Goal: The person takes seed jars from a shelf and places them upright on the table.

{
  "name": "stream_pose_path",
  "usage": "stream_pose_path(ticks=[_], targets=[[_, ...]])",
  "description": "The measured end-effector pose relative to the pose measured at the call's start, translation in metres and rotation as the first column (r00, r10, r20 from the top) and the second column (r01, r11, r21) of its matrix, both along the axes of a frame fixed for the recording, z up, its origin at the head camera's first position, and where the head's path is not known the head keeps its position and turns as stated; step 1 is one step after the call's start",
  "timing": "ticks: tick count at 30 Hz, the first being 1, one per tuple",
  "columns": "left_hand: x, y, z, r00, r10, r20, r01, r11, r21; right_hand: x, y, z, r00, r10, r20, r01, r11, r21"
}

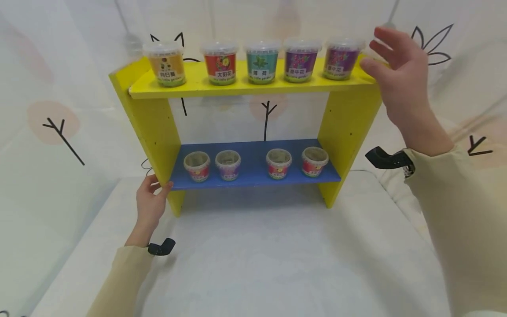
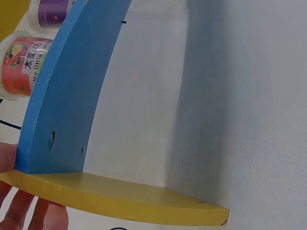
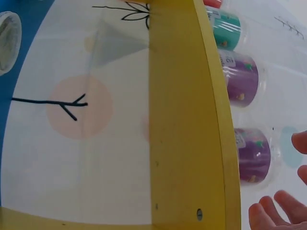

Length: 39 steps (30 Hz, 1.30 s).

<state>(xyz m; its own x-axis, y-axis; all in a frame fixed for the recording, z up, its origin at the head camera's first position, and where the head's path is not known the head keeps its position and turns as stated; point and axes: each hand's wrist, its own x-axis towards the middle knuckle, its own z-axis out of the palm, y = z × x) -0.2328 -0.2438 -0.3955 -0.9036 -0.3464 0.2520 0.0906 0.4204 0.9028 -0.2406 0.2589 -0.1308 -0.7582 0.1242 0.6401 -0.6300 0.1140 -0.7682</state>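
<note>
A small yellow and blue shelf unit [image 1: 233,90] stands on the white surface. My left hand [image 1: 151,200] grips its left side panel at the height of the blue board; in the left wrist view the thumb lies on the front edge and the fingers [image 2: 53,218] on the outer face. My right hand [image 1: 408,75] is raised beside the top board's right end, fingers spread, holding nothing. Nearest to it is a purple lidded cup [image 1: 340,61]; in the right wrist view a gap separates the fingers [image 3: 283,206] from this cup.
Left along the top board stand another purple cup [image 1: 299,64], a teal cup [image 1: 261,66], a red cup [image 1: 219,66] and an orange cup [image 1: 168,68]. Several smaller-looking cups without visible lids, such as a red one [image 1: 313,167], stand on the blue board [image 1: 253,160].
</note>
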Motion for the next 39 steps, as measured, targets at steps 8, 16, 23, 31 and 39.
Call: stream_pose_path(ticks=[8, 16, 23, 31, 39], targets=[[0.002, 0.000, 0.000, 1.000, -0.001, -0.011, 0.001, 1.000, -0.003, -0.015, -0.008, 0.007, 0.974, -0.154, 0.167, 0.119, 0.971, 0.207], [0.001, 0.000, 0.001, 1.000, -0.004, -0.021, 0.004, 1.000, 0.002, -0.019, -0.012, 0.012, 0.960, -0.202, 0.193, 0.150, 0.956, 0.252], [0.000, -0.001, -0.001, 1.000, -0.002, -0.016, 0.001, 1.000, -0.008, -0.021, -0.015, 0.006, 0.958, -0.263, 0.118, 0.222, 0.934, 0.280], [-0.002, 0.004, 0.000, 0.998, 0.051, -0.033, -0.053, 0.996, -0.067, -0.022, -0.013, 0.002, 0.946, -0.315, 0.081, 0.269, 0.898, 0.348], [-0.004, 0.008, 0.001, 0.994, 0.091, -0.060, -0.095, 0.992, -0.078, -0.018, -0.012, 0.001, 0.954, -0.291, 0.076, 0.254, 0.916, 0.311]])
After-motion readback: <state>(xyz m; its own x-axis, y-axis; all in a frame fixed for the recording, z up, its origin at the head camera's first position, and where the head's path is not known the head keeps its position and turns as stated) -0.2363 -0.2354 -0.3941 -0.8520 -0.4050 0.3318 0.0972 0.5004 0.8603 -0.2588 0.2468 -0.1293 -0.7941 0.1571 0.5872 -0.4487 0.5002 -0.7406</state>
